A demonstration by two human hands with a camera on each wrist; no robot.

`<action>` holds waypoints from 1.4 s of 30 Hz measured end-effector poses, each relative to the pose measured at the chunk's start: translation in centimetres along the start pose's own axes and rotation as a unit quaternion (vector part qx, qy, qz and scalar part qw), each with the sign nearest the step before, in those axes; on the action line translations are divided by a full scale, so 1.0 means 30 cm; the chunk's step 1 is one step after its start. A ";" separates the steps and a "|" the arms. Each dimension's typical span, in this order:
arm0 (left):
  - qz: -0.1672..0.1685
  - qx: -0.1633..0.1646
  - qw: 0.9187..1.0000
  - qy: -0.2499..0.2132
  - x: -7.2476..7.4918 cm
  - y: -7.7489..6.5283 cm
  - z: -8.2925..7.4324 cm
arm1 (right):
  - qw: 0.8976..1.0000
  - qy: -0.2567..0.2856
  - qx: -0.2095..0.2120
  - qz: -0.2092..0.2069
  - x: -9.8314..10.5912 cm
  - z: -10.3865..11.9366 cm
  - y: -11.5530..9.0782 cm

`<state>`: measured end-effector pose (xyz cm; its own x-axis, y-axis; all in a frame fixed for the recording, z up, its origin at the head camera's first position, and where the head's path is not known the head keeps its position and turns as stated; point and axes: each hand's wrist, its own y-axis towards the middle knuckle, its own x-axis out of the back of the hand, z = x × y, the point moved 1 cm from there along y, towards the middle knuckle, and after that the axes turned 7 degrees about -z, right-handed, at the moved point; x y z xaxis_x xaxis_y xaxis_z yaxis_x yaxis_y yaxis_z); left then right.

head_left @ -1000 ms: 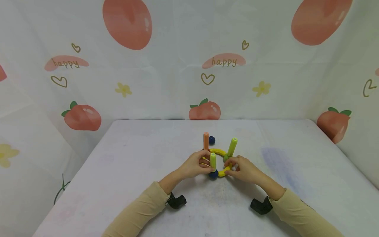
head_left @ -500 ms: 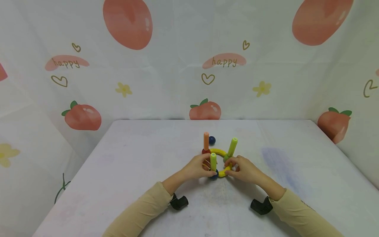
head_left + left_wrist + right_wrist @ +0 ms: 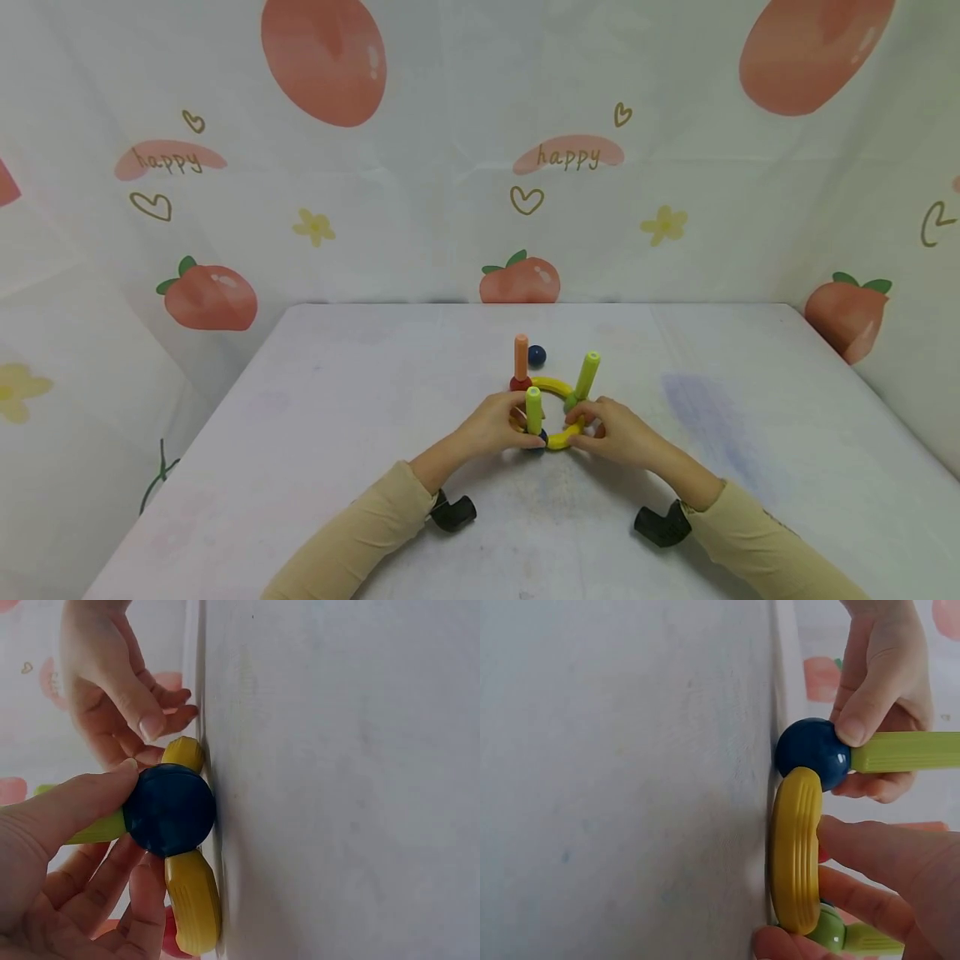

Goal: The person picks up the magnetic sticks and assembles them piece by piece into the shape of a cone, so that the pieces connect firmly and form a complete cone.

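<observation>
A ring of yellow curved rods joined by balls lies on the table, with straight rods standing up from the balls. My left hand [image 3: 491, 423] grips the near dark blue ball [image 3: 171, 810], its thumb on top at the base of a light green rod [image 3: 533, 408]. My right hand [image 3: 618, 429] holds the near-right yellow curved rod [image 3: 795, 851] between thumb and fingers, beside a green ball [image 3: 827, 930] that bears another light green rod [image 3: 588, 375]. At the back left of the ring, a red ball [image 3: 521, 383] carries an upright orange rod [image 3: 521, 357].
A loose dark blue ball [image 3: 537, 356] sits just behind the ring. Black curved pieces [image 3: 453, 512] hang at both wrists. The white table [image 3: 360, 375] meets a printed cloth backdrop [image 3: 420, 217] at its far edge.
My left hand has shifted slightly toward the near side, uncovering the red ball. The near blue ball and its green rod have moved a little left; the right hand has barely moved.
</observation>
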<state>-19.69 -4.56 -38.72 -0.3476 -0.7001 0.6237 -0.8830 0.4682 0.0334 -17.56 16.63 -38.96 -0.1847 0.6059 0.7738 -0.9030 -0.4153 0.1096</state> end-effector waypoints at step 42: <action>-0.051 0.093 0.994 0.012 0.223 -0.039 0.174 | 0.995 0.058 -0.075 0.011 0.072 -0.112 0.173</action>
<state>-22.65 -12.60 -38.67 -0.2478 -0.7248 0.6429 -0.9571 0.2862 -0.0462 -23.94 18.06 -38.83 -0.2413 0.6754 0.6968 -0.9443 -0.3291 -0.0080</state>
